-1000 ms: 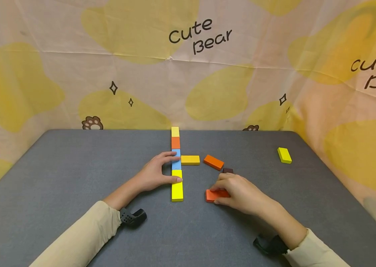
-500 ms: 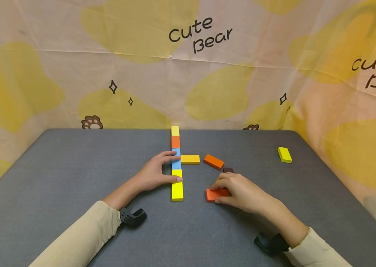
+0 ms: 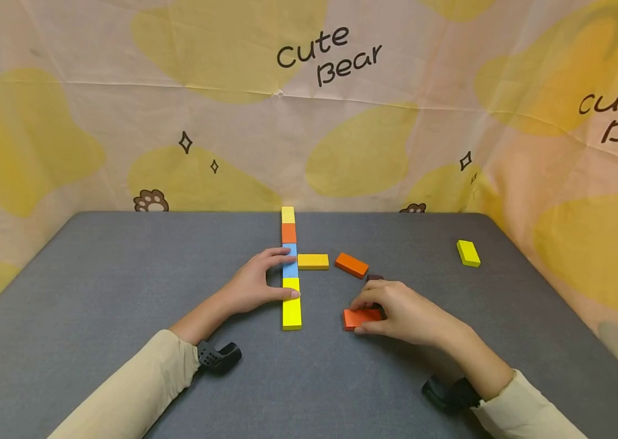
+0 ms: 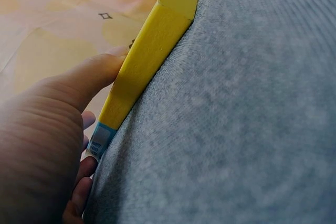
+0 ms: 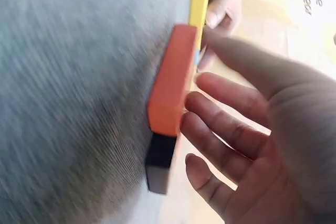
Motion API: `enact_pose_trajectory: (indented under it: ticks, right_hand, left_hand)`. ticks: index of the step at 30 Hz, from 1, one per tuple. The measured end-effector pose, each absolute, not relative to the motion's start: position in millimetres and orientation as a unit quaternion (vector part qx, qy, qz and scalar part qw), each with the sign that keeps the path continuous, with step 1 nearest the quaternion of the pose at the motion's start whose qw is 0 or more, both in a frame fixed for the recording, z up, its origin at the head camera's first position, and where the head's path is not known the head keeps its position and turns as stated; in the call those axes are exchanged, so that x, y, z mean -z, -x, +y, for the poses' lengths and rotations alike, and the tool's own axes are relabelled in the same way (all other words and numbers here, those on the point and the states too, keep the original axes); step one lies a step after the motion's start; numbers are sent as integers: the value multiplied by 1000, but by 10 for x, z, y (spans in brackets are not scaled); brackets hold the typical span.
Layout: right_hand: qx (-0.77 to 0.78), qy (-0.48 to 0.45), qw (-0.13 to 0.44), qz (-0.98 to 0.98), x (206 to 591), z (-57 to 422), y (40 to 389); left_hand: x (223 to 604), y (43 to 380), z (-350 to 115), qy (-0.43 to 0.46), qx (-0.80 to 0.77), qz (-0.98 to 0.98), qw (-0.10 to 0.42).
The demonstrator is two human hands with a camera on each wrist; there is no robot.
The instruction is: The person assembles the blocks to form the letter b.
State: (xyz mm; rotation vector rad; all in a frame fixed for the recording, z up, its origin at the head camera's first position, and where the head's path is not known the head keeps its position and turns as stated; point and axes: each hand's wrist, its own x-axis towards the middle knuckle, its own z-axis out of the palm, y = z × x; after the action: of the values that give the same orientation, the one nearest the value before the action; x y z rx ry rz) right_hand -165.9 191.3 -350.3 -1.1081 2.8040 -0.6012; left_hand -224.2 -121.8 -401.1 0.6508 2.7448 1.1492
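A straight row of blocks runs away from me in the head view. My left hand (image 3: 251,283) lies along it, thumb on the near yellow block (image 3: 291,314) and fingertips on the blue block (image 3: 289,269). Behind the blue one come an orange block (image 3: 289,233) and a pale yellow block (image 3: 287,214). To the right, my right hand (image 3: 410,314) pinches an orange-red block (image 3: 358,319) flat on the table between thumb and fingers. In the right wrist view that block's long side shows, with a dark block (image 5: 159,163) beyond its end.
An amber-yellow block (image 3: 312,262) touches the row's right side at the blue block. A tilted orange block (image 3: 351,265) lies right of it, near the partly hidden dark block. A lime-yellow block (image 3: 468,253) lies far right on the grey table (image 3: 122,256). Printed cloth hangs behind.
My right hand and the orange-red block have shifted slightly right, away from the row. My left hand has stayed in place on the row.
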Motion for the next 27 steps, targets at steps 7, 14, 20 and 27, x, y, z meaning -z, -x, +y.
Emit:
enact_pose_trajectory:
  ticks: [7, 14, 20, 27]
  right_hand:
    - [225, 285, -12, 932, 3351, 2184, 1765]
    - [219, 190, -74, 954, 3214, 2621, 1914]
    - [212, 101, -97, 967, 3256, 3026, 2105]
    - [216, 34, -105, 970, 3361, 3372, 2227]
  left_hand:
    - [3994, 2229, -1203, -211, -375, 901, 47]
    - [3991, 2230, -1207, -211, -374, 902, 49]
    - [3983, 2231, -1217, -206, -373, 903, 53]
    - [3983, 2232, -1216, -205, -372, 904, 56]
